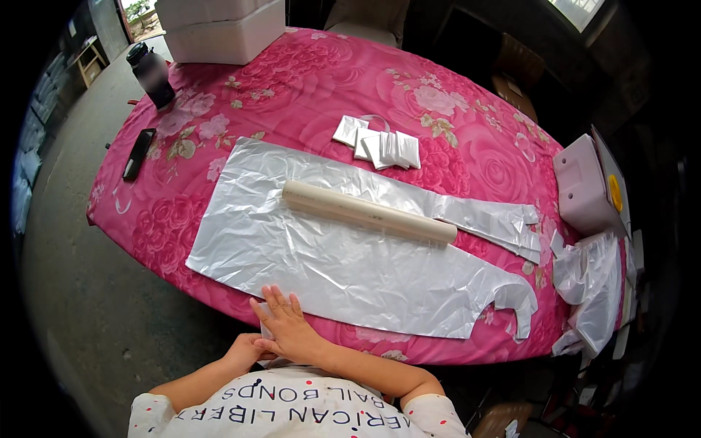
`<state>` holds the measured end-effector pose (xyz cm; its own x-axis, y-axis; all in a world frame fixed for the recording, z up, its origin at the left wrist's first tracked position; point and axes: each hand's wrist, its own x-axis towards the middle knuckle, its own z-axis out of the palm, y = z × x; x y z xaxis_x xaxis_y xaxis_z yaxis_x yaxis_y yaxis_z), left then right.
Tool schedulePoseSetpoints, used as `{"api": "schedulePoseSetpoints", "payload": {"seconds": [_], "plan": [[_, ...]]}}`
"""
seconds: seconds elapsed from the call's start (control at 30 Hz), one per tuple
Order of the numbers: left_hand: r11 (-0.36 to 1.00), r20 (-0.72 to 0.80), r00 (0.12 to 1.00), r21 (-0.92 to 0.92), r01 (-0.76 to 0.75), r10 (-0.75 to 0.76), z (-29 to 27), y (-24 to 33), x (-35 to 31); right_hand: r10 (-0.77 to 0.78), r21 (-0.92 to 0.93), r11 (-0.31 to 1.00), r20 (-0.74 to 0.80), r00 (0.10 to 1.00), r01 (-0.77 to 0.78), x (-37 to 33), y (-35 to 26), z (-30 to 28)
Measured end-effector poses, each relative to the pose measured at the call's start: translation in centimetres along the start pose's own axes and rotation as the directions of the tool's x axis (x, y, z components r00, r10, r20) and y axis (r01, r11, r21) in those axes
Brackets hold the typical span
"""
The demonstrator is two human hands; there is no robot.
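Observation:
A flat silvery-white plastic bag point(343, 281) with two strap-like handle ends on the right lies spread before me. Across it rests a cream-coloured tube point(365, 210). At the table's near edge, my right hand point(287, 330) is stretched out, palm down, fingers apart, over a small folded piece of white plastic point(265, 321). Just below and left of it, my left hand point(245, 352) has its fingers closed at the lower end of that folded piece; the right hand partly hides them. Several small folded white plastic packets point(378, 145) lie beyond the tube.
A pink floral cloth point(307, 80) covers the table. White foam boxes point(223, 36), a dark bottle point(151, 75) and a black oblong object point(139, 154) stand or lie at the far left. To the right are a pale box point(582, 186) and crumpled clear plastic point(593, 285).

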<state>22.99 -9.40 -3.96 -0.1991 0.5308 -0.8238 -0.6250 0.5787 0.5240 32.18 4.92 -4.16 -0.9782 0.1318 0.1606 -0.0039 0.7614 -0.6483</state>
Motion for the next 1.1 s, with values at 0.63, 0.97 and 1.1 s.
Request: {"api": "schedulePoseSetpoints", "payload": {"seconds": [0.63,0.97,1.1], "plan": [[-0.006,0.461,0.529,0.757,-0.653,0.713,3.6,9.4,-1.1,0.632,0.546,0.77,-0.577,0.518,-0.331,6.3,29.1,-27.8],[0.004,0.447,0.553,0.775,-0.632,0.703,3.8,8.9,-0.5,0.575,0.179,0.792,-0.537,0.617,-0.583,4.9,25.5,-26.4],[-0.081,0.552,0.471,0.703,-0.706,0.688,4.4,9.0,0.2,0.353,-0.194,0.898,-0.218,0.91,-0.395,-2.1,19.5,-23.9]]}}
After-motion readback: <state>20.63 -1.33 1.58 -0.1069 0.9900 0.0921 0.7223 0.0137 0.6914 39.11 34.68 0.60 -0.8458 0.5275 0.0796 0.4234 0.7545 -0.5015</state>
